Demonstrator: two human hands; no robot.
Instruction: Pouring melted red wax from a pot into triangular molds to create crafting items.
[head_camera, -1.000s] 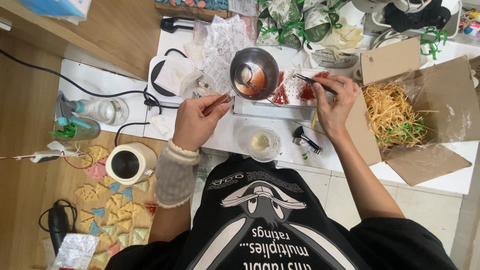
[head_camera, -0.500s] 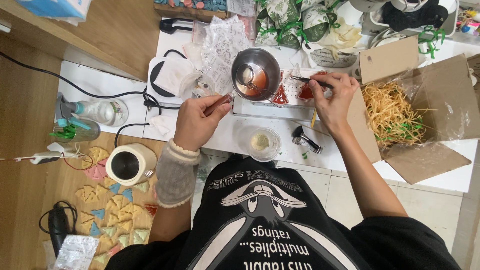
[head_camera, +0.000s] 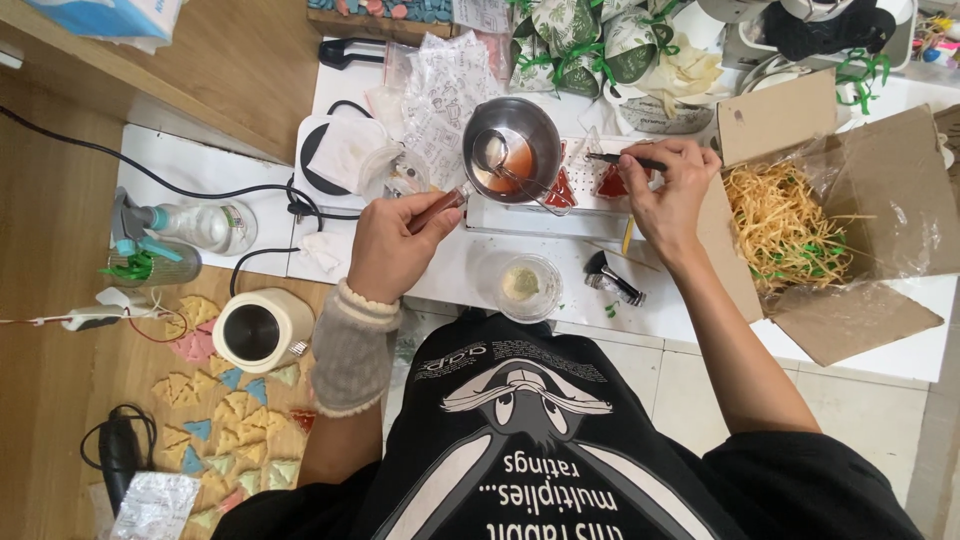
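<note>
Steel, round and shiny, the small pot (head_camera: 512, 150) stands toward the far edge of the white counter (head_camera: 450, 270) with a pool of reddish liquid in its bottom. Its wooden handle (head_camera: 437, 209) runs from the pot's near-left rim down toward the person, and the left hand (head_camera: 390, 248) is closed around its end, so the pot lies up and to the right of the grip. The right hand (head_camera: 668, 185) pinches a thin dark tool (head_camera: 622, 159) between thumb and fingertips; the tool lies nearly level, its long axis running left-right, its tip pointing left toward the pot. Under it sit glossy red triangular pieces (head_camera: 611, 185) in a white tray. A clear round cup (head_camera: 528, 286) rests near the counter's near edge. At the right edge, an open cardboard box (head_camera: 850, 300) holds yellow shredded paper (head_camera: 785, 225).
</note>
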